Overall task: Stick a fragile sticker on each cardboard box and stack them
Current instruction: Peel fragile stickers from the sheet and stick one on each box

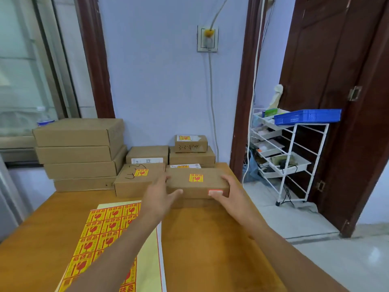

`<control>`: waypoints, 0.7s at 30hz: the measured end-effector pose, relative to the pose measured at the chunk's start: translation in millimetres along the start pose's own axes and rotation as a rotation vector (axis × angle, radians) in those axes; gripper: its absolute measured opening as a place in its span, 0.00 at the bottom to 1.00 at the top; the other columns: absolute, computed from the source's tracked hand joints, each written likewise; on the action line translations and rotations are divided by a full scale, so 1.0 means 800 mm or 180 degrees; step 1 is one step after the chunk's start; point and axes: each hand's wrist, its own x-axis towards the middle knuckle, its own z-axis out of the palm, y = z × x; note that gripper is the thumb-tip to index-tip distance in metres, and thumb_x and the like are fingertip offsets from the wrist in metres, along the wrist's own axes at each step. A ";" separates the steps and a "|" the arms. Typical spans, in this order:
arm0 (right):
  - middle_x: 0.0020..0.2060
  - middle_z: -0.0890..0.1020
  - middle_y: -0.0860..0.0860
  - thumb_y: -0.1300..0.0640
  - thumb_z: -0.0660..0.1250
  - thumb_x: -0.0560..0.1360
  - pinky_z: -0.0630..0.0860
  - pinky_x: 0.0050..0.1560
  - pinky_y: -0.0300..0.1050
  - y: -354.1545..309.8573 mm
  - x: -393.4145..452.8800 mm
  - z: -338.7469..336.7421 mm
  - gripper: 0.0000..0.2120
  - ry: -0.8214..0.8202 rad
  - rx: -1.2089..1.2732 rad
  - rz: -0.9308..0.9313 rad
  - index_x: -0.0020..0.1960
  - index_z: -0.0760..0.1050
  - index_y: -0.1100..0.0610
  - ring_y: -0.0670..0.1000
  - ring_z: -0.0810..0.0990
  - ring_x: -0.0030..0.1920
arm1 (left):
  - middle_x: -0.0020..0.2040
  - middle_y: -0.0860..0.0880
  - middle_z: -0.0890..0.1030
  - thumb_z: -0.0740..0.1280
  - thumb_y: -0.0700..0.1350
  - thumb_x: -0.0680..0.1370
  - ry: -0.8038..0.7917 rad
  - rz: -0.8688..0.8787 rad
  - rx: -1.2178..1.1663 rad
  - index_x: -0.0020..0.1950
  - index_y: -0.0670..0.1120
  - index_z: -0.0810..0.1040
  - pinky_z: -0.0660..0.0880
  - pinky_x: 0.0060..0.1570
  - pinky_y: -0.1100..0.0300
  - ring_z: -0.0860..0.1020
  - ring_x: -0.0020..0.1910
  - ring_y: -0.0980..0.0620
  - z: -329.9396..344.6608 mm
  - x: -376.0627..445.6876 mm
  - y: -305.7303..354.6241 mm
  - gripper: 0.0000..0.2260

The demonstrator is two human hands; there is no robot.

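- Cardboard box (196,182) sits between both hands at the far right of the wooden table (210,239), resting on another box whose front edge shows just under it.
- Yellow-red fragile sticker (196,178) is on its top face, roughly centred.
- Left hand (160,194): fingers spread, fingertips on the box's left end, thumb lying along the lower front edge. Loose contact, not wrapped round.
- Right hand (230,192): clamped on the box's right front corner, thumb on the front face beside a small red-white label (215,192), fingers over the right end.
- Neighbouring box (136,180) touches the left side of the held one; it carries its own sticker and a black scribble on top.
- Behind: more boxes against the wall, including a small one (190,143) with handwriting on its front, stickered, on top of a pile.
- Far left: stack of four larger flat boxes (77,152), no stickers visible on them.
- Sticker sheet (105,234) lies flat on the table near-left, partly under the left forearm, well apart from the held box.
- White wire rack (290,157) with a blue tray (308,116) stands off to the right, by the door.
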 end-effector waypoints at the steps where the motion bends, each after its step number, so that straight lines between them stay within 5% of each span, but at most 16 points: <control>1: 0.69 0.73 0.41 0.44 0.74 0.77 0.76 0.64 0.44 0.012 -0.002 0.008 0.35 -0.0029 0.0111 0.0031 0.77 0.61 0.37 0.47 0.75 0.67 | 0.59 0.49 0.82 0.74 0.57 0.76 -0.0047 0.0012 0.0222 0.70 0.56 0.69 0.80 0.54 0.50 0.80 0.55 0.47 0.011 -0.002 -0.010 0.25; 5: 0.69 0.73 0.33 0.53 0.74 0.78 0.75 0.71 0.49 0.049 0.007 0.018 0.40 0.0087 0.0555 0.0043 0.80 0.57 0.34 0.40 0.76 0.68 | 0.61 0.50 0.81 0.73 0.55 0.77 0.0194 0.0270 0.0190 0.74 0.62 0.66 0.80 0.55 0.54 0.81 0.56 0.49 0.035 -0.009 -0.045 0.28; 9: 0.68 0.76 0.35 0.50 0.74 0.78 0.74 0.72 0.50 0.062 0.015 0.028 0.41 0.0077 0.0388 0.0150 0.80 0.54 0.31 0.41 0.76 0.68 | 0.57 0.49 0.82 0.73 0.53 0.77 0.0468 0.0282 0.0055 0.76 0.62 0.63 0.80 0.50 0.54 0.82 0.50 0.50 0.049 -0.014 -0.054 0.31; 14: 0.59 0.78 0.36 0.43 0.68 0.80 0.76 0.66 0.47 0.057 0.018 0.029 0.24 0.0094 -0.0331 0.0209 0.74 0.66 0.42 0.47 0.77 0.67 | 0.50 0.52 0.84 0.67 0.56 0.80 0.0461 0.0152 0.0379 0.77 0.64 0.51 0.82 0.44 0.55 0.83 0.44 0.52 0.052 -0.017 -0.050 0.31; 21: 0.59 0.77 0.40 0.45 0.69 0.80 0.74 0.65 0.46 0.039 0.019 0.026 0.24 0.0039 -0.0376 0.0344 0.74 0.69 0.47 0.48 0.77 0.67 | 0.53 0.54 0.82 0.63 0.60 0.81 0.0309 0.0009 0.0474 0.77 0.64 0.45 0.81 0.48 0.57 0.82 0.48 0.53 0.050 -0.012 -0.046 0.32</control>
